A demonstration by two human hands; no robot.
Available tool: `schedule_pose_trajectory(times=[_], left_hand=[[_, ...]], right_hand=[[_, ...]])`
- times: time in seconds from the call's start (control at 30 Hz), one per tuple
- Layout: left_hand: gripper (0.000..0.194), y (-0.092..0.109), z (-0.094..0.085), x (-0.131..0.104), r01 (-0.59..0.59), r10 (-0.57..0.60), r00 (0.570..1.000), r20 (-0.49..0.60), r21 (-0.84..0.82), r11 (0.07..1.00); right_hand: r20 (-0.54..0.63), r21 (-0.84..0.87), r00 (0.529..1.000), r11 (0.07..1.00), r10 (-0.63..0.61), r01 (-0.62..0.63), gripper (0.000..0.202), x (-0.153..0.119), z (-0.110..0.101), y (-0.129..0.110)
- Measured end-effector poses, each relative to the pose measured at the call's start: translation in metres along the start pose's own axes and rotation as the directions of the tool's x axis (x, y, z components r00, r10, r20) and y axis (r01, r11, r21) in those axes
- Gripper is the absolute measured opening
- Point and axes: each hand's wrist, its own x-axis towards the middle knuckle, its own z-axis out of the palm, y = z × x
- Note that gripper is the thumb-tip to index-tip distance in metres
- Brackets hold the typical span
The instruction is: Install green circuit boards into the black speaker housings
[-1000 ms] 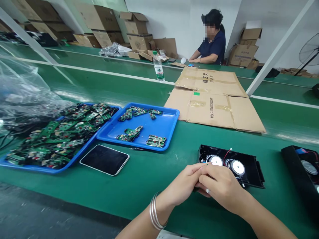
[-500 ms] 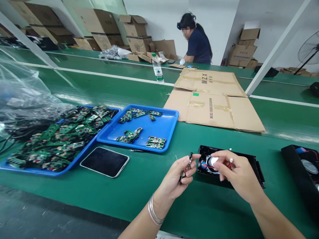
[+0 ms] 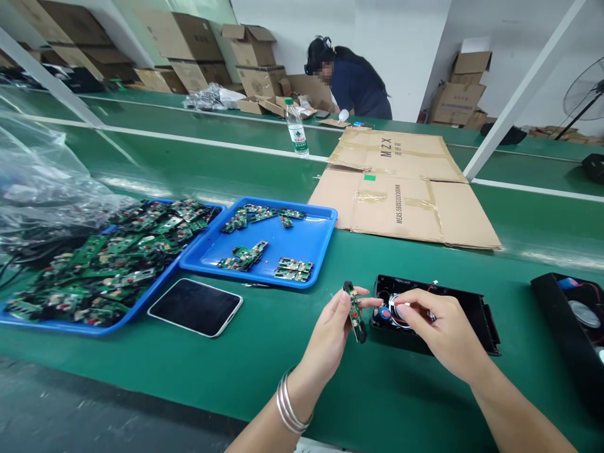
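"One small green board (image 3: pixel 355 314) is in my left hand (image 3: pixel 333 333). I see it from far off, tipped up on end."

"Is it held tight?"

"My thumb and fingers are around it. Two finger ends poke out past it, toward the black case (image 3: pixel 472 314)."

"And your right hand (image 3: pixel 438 321)?"

"That one is over the case, apart from the left. Its thumb and finger are close together, just beside a blue and red bit (image 3: pixel 385 313) in there. I can't tell if they pinch anything."

"What else do you see on the green table (image 3: pixel 283 371)?"

"Near my left hand is a phone (image 3: pixel 195 307). Behind it is a blue tray (image 3: pixel 283 239) with a few boards, then a fuller tray (image 3: pixel 141 303) touching it. Another black case (image 3: pixel 557 340) is on the right."

"And further away?"

"Flat cardboard (image 3: pixel 401 207), a water bottle (image 3: pixel 297 133) and a person (image 3: pixel 361 88) bending over."
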Motion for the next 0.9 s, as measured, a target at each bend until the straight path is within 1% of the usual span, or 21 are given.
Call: schedule_pose_trajectory(times=[0.1,0.17,0.2,0.27,0.33,0.37,0.43,0.47,0.5,0.53,0.6,0.63,0.67,0.7,0.73,0.8,0.9], left_hand=[[0.03,0.0,-0.003,-0.001,-0.06,0.06,0.998,0.004,0.023,0.998],[0.029,0.001,-0.003,-0.003,-0.085,0.085,0.996,0.004,0.037,0.996],[0.03,0.001,-0.002,-0.004,-0.09,0.09,0.996,-0.001,0.042,0.995],[0.031,0.001,-0.001,-0.005,-0.09,0.091,0.996,-0.025,0.039,0.995],[0.029,0.0,0.0,-0.006,-0.085,0.086,0.995,-0.044,0.023,0.996],[0.026,0.0,0.001,-0.006,-0.085,0.086,0.995,-0.05,0.018,0.996],[0.023,-0.002,0.002,-0.007,-0.1,0.101,0.993,-0.057,0.023,0.995],[0.023,-0.003,0.002,-0.008,-0.113,0.115,0.991,-0.061,0.034,0.993],[0.024,-0.005,0.003,-0.009,-0.126,0.129,0.989,-0.066,0.049,0.991],[0.025,-0.006,0.003,-0.011,-0.136,0.14,0.988,-0.071,0.069,0.988],[0.027,-0.007,0.006,-0.015,-0.148,0.157,0.984,-0.08,0.112,0.983],[0.028,-0.007,0.007,-0.018,-0.151,0.163,0.983,-0.083,0.135,0.979],[0.028,-0.007,0.009,-0.02,-0.154,0.17,0.982,-0.087,0.16,0.975],[0.027,-0.007,0.011,-0.022,-0.158,0.178,0.98,-0.093,0.185,0.97],[0.026,-0.007,0.013,-0.024,-0.162,0.186,0.978,-0.099,0.208,0.965],[0.024,-0.006,0.016,-0.027,-0.172,0.203,0.973,-0.107,0.244,0.955],[0.022,-0.005,0.019,-0.029,-0.19,0.224,0.969,-0.103,0.269,0.944]], right_hand=[[-0.071,-0.028,0.997,1.0,-0.009,0.007,0.022,0.0,-0.001,0.0],[-0.101,0.005,0.995,1.0,0.021,-0.021,0.022,0.0,-0.004,0.0],[-0.085,0.061,0.995,0.997,0.05,-0.045,0.022,0.001,-0.006,0.0],[0.01,0.251,0.996,0.964,0.088,-0.088,0.02,0.002,-0.01,0.002],[0.109,0.475,0.992,0.874,0.062,-0.106,0.019,0.004,-0.013,0.005],[0.132,0.567,0.99,0.817,0.041,-0.109,0.019,0.005,-0.014,0.007],[0.143,0.672,0.989,0.731,0.026,-0.116,0.022,0.006,-0.011,0.01],[0.14,0.679,0.99,0.724,0.033,-0.12,0.023,0.006,-0.008,0.01],[0.13,0.648,0.991,0.752,0.042,-0.117,0.023,0.006,-0.005,0.01],[0.107,0.575,0.993,0.813,0.043,-0.098,0.021,0.005,0.0,0.008],[0.014,0.304,1.0,0.953,-0.006,0.002,0.017,0.001,0.008,0.002],[-0.046,0.14,0.997,0.988,-0.065,0.071,0.017,-0.001,0.012,-0.002],[-0.1,-0.009,0.985,0.99,-0.138,0.138,0.019,-0.003,0.016,-0.005],[-0.141,-0.124,0.967,0.973,-0.211,0.194,0.02,-0.004,0.019,-0.007],[-0.17,-0.2,0.948,0.952,-0.269,0.234,0.021,-0.005,0.022,-0.009],[-0.197,-0.268,0.924,0.925,-0.326,0.269,0.021,-0.007,0.025,-0.011],[-0.221,-0.299,0.911,0.913,-0.349,0.277,0.021,-0.007,0.026,-0.009]])
